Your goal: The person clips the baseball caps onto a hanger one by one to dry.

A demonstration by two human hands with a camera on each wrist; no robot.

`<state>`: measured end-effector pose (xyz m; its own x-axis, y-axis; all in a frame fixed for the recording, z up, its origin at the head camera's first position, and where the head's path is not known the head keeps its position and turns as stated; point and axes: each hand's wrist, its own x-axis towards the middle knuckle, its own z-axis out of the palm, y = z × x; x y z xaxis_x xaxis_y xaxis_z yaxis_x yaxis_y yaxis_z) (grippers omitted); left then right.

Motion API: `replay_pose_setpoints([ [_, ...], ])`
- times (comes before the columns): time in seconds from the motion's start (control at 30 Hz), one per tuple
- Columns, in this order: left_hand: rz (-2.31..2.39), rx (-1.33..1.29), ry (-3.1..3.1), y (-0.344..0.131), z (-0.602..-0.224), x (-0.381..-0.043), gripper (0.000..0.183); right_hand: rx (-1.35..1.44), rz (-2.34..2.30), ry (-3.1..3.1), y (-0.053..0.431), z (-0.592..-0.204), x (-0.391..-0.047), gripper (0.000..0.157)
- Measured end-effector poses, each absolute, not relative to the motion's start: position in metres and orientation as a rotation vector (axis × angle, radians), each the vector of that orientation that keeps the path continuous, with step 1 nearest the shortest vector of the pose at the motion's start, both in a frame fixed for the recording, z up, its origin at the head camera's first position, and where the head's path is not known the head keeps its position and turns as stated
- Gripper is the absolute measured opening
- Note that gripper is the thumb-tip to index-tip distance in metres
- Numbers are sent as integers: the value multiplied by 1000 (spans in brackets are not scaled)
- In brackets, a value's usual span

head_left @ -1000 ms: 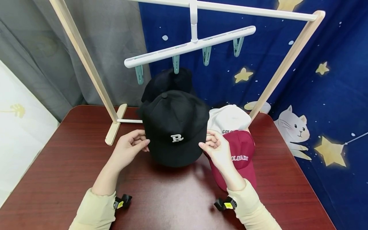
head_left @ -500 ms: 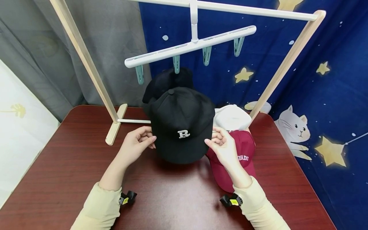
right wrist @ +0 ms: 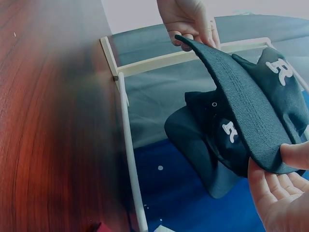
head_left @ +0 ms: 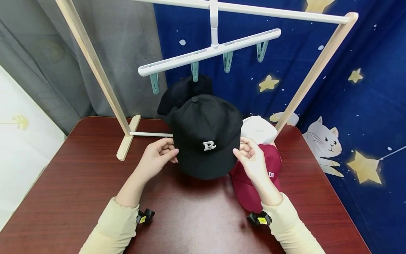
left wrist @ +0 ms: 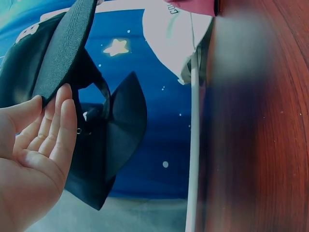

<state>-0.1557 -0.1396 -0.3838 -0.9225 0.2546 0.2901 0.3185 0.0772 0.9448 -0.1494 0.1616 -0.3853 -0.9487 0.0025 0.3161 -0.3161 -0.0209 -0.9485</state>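
A black cap [head_left: 204,121] with a white letter R [head_left: 209,145] on its front is held above the surface [head_left: 79,197] by a person's two hands, below a clip-lined white hanger [head_left: 171,64]. The left hand [head_left: 160,155] pinches one side of the brim between thumb and fingers; the right hand [head_left: 252,160] pinches the opposite side. Each grip is narrow and full, with the brim's edge caught in it, the right thumb lying on top and the fingers underneath in the right wrist view.

Over the past second the cap has shifted to the right and slightly upward in the head view, both hands travelling with it. It now hides more of the white cap [head_left: 258,129]. For the work in hand, that suggests a change of position only, the cap being neither set down nor clipped.

Behind it, a second dark cap [head_left: 180,93] sits below the second clip [head_left: 195,71] from the left, unmoved; whether the clip bites its fabric is hard to tell. On the right, a maroon cap [head_left: 250,197] lies on the surface in front of the white one, partly covered by the right hand and forearm. Wooden posts [head_left: 93,63] frame the scene.
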Motion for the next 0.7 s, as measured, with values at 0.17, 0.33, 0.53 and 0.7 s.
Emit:
replay_pose_setpoints([
  [0.17, -2014, -610, -2284, -136, -383, -159, 21, 330, 2059, -2044, 166, -383, -151, 39],
  [0.33, -2015, -619, -2289, -131, -380, -161, 21, 325, 2023, -2087, 171, -381, -154, 41],
  [0.53, -2018, -617, -2313, -125, -378, -165, 21, 324, 2000, -2098, 176, -380, -157, 38],
  [0.7, -2026, -615, -2326, -120, -377, -167, 21, 312, 1994, -2098, 181, -377, -157, 37],
])
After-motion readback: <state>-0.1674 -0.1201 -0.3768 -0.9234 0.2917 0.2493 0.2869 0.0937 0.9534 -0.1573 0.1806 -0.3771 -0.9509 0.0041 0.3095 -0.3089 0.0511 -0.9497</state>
